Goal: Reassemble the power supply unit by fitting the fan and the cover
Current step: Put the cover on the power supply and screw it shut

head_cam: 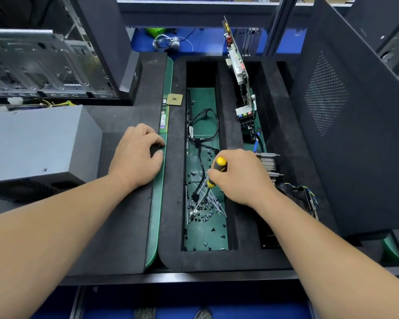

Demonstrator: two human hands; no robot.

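The grey power supply unit (39,146) sits at the left on the black foam mat, cover on, with yellow wires behind it. My right hand (242,176) grips a yellow-and-black screwdriver (217,171), whose tip points down into a pile of loose screws (200,212) in the green-floored foam tray (171,180). My left hand (138,155) rests on the foam mat beside the tray, fingers curled against the mat's edge; I cannot see anything in it. A black fan with coloured wires (300,196) lies at the right, partly hidden by my right arm.
A RAM stick (164,118) and a CPU (174,99) lie by the tray's left rim. Black cables (203,134) lie in the tray. A motherboard (240,84) stands upright in a slot. A heatsink (268,162), a dark side panel (346,125) and an open case (44,65) surround the workspace.
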